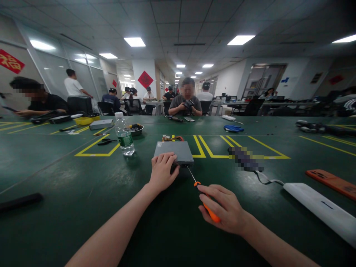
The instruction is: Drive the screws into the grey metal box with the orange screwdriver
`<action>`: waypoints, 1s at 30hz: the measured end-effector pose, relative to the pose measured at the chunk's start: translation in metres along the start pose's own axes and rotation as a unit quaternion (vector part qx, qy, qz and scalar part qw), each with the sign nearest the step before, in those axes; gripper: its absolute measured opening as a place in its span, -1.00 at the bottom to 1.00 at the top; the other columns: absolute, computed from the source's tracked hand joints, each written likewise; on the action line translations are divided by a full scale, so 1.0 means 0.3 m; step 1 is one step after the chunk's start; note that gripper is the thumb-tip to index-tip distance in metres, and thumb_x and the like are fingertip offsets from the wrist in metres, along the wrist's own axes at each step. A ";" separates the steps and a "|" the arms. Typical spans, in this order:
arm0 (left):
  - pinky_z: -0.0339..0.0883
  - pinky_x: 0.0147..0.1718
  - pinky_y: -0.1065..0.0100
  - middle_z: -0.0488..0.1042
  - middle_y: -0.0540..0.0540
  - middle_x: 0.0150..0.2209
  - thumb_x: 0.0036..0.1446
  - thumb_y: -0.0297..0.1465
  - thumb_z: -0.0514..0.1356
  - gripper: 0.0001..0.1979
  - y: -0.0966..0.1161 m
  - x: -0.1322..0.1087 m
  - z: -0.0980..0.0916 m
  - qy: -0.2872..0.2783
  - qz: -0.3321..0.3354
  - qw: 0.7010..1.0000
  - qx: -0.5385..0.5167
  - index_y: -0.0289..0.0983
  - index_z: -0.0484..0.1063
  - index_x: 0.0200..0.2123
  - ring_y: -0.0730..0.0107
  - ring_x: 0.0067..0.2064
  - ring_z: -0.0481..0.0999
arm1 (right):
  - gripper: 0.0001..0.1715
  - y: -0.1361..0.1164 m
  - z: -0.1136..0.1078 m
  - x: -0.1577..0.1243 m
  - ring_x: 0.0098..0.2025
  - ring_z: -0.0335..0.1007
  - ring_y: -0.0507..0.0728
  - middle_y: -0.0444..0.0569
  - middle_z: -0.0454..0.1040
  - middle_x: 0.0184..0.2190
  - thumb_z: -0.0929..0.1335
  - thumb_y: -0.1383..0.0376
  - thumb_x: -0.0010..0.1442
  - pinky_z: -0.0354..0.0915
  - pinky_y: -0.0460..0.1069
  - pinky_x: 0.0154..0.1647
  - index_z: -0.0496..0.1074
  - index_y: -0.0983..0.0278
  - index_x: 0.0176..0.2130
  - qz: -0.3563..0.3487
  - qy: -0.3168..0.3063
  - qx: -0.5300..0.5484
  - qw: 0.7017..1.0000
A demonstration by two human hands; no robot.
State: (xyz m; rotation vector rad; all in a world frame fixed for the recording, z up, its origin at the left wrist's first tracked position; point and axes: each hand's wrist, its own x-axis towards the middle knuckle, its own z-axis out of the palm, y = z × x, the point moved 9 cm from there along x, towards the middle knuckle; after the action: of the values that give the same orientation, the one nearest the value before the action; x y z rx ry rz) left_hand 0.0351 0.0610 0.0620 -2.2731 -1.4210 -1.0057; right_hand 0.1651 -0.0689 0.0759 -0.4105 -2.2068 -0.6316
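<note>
A flat grey metal box (pixel 175 151) with coloured wires at its far end lies on the green table (pixel 69 178) in front of me. My left hand (pixel 162 171) rests on the box's near left corner, fingers curled over its edge. My right hand (pixel 225 208) is closed around the orange handle of a screwdriver (pixel 204 200). The thin metal shaft of the tool points up and left to the box's near right edge.
A water bottle (pixel 124 134) stands left of the box. A white power strip (pixel 319 207) and an orange flat object (pixel 332 181) lie at the right, a black bar (pixel 19 202) at the left. A person (pixel 185 99) works opposite; others sit further back.
</note>
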 end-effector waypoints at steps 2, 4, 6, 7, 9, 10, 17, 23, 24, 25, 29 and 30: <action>0.05 -0.06 0.13 0.37 -0.10 -0.01 0.09 -0.30 0.10 -0.71 -0.001 0.000 0.000 -0.001 -0.001 1.000 0.001 -0.15 0.31 -0.08 0.17 0.02 0.27 | -0.80 0.010 -0.010 -0.007 -0.30 0.40 0.08 0.14 0.45 -0.26 0.30 0.40 0.09 0.40 -0.03 -0.32 0.31 0.37 -0.21 0.006 0.003 -0.003 1.000; 0.05 -0.06 0.13 0.37 -0.10 -0.01 0.09 -0.30 0.10 -0.71 -0.002 0.001 -0.001 0.000 -0.001 1.000 0.004 -0.15 0.32 -0.08 0.17 0.02 0.27 | -0.80 0.018 -0.011 -0.010 -0.31 0.40 0.07 0.13 0.46 -0.27 0.29 0.40 0.09 0.40 -0.03 -0.34 0.31 0.37 -0.21 0.013 0.002 -0.006 1.000; 0.05 -0.06 0.13 0.37 -0.09 -0.01 0.09 -0.30 0.10 -0.71 -0.002 0.001 -0.003 0.001 0.000 1.000 0.006 -0.16 0.31 -0.08 0.18 0.02 0.27 | -0.81 0.022 -0.007 -0.009 -0.32 0.40 0.07 0.13 0.46 -0.28 0.29 0.41 0.09 0.40 -0.03 -0.35 0.31 0.37 -0.21 0.019 -0.002 -0.007 1.000; 0.05 -0.06 0.14 0.37 -0.09 0.00 0.09 -0.30 0.10 -0.71 -0.001 0.001 -0.003 0.002 0.001 1.000 0.007 -0.16 0.31 -0.08 0.18 0.02 0.27 | -0.82 0.023 -0.004 -0.008 -0.32 0.40 0.07 0.13 0.45 -0.28 0.29 0.41 0.10 0.40 -0.03 -0.35 0.31 0.38 -0.22 0.019 -0.005 -0.006 1.000; 0.04 -0.06 0.14 0.37 -0.08 0.00 0.08 -0.31 0.11 -0.71 -0.002 0.000 -0.003 0.002 0.001 1.000 0.008 -0.16 0.31 -0.08 0.19 0.02 0.27 | -0.82 0.023 0.002 -0.005 -0.30 0.40 0.07 0.14 0.45 -0.28 0.28 0.42 0.10 0.39 -0.03 -0.34 0.30 0.38 -0.21 0.019 -0.011 -0.006 1.000; 0.04 -0.06 0.14 0.37 -0.08 0.00 0.08 -0.31 0.11 -0.71 -0.002 0.000 -0.003 0.001 0.001 1.000 0.008 -0.16 0.30 -0.09 0.19 0.02 0.27 | -0.82 0.023 0.003 -0.004 -0.30 0.40 0.07 0.14 0.45 -0.28 0.28 0.42 0.11 0.39 -0.04 -0.34 0.30 0.38 -0.21 0.019 -0.013 -0.007 1.000; 0.03 -0.06 0.13 0.37 -0.09 0.00 0.08 -0.31 0.11 -0.72 -0.003 0.000 -0.005 0.000 0.002 1.000 0.009 -0.17 0.31 -0.10 0.18 0.02 0.27 | -0.82 0.030 0.005 0.002 -0.27 0.40 0.05 0.11 0.44 -0.23 0.27 0.41 0.14 0.37 -0.05 -0.31 0.29 0.33 -0.19 0.040 -0.019 -0.006 0.999; 0.03 -0.07 0.13 0.38 -0.10 0.00 0.08 -0.32 0.10 -0.72 0.001 0.001 -0.012 -0.003 0.001 1.000 0.006 -0.16 0.31 -0.10 0.18 0.02 0.28 | -0.60 0.020 0.038 -0.016 -0.18 0.38 0.17 0.21 0.37 -0.12 0.17 0.11 0.22 0.35 0.05 -0.25 0.29 0.34 -0.10 0.036 -0.085 0.052 0.994; 0.04 -0.07 0.13 0.38 -0.09 -0.01 0.08 -0.32 0.10 -0.73 0.001 0.000 -0.013 -0.003 0.001 1.000 0.006 -0.16 0.31 -0.10 0.18 0.02 0.28 | -0.56 0.020 0.042 -0.021 -0.16 0.37 0.18 0.22 0.36 -0.11 0.14 0.09 0.23 0.35 0.06 -0.25 0.28 0.35 -0.08 0.035 -0.091 0.062 0.993; 0.04 -0.07 0.13 0.38 -0.09 -0.01 0.08 -0.31 0.11 -0.72 0.001 0.000 -0.014 -0.003 0.002 1.000 0.005 -0.16 0.31 -0.10 0.18 0.02 0.28 | -0.55 0.022 0.042 -0.024 -0.16 0.37 0.18 0.23 0.35 -0.10 0.13 0.09 0.24 0.35 0.06 -0.25 0.27 0.36 -0.07 0.035 -0.092 0.068 0.993; 0.05 -0.07 0.14 0.38 -0.08 -0.01 0.08 -0.32 0.11 -0.72 -0.001 -0.001 -0.015 0.000 0.002 1.000 0.004 -0.15 0.32 -0.10 0.19 0.02 0.28 | -0.57 0.036 0.022 -0.033 -0.16 0.37 0.18 0.23 0.37 -0.13 0.16 0.10 0.23 0.34 0.05 -0.26 0.24 0.37 -0.07 0.036 -0.054 0.059 0.996; 0.05 -0.07 0.14 0.37 -0.08 -0.01 0.08 -0.32 0.11 -0.72 -0.002 -0.001 -0.014 0.000 0.002 1.000 0.003 -0.15 0.32 -0.10 0.19 0.02 0.28 | -0.57 0.040 0.016 -0.035 -0.17 0.38 0.17 0.23 0.38 -0.14 0.18 0.09 0.22 0.34 0.05 -0.26 0.24 0.37 -0.08 0.038 -0.041 0.059 0.997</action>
State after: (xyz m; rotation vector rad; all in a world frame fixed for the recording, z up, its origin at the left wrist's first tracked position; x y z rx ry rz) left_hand 0.0329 0.0587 0.0649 -2.2720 -1.4165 -0.9983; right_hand 0.1746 -0.0572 0.0688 -0.4634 -2.2816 -0.4492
